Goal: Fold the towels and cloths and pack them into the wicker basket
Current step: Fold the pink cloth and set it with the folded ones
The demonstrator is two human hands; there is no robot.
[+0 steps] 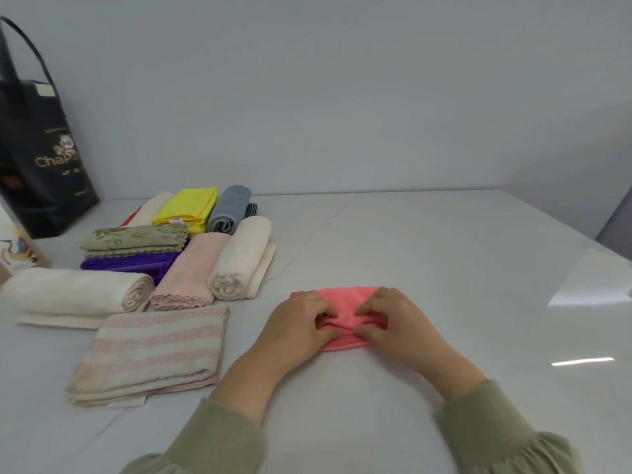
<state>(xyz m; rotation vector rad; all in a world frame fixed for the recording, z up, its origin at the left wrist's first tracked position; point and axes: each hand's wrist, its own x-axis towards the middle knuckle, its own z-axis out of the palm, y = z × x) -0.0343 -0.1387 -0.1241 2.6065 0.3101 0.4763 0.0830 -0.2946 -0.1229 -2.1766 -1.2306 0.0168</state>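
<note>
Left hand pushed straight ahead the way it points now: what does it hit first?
The pink folded cloth that the left hand is pinching. Beyond it, bare white table looks free to the wall; the right hand lies close beside the line.

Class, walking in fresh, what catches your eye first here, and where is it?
First, the bright pink cloth near the middle of the white table, with the left hand and right hand both pinching it. Next, the colourful pile of folded and rolled towels at the left, the yellow cloth standing out, and a black bag behind them.
</note>
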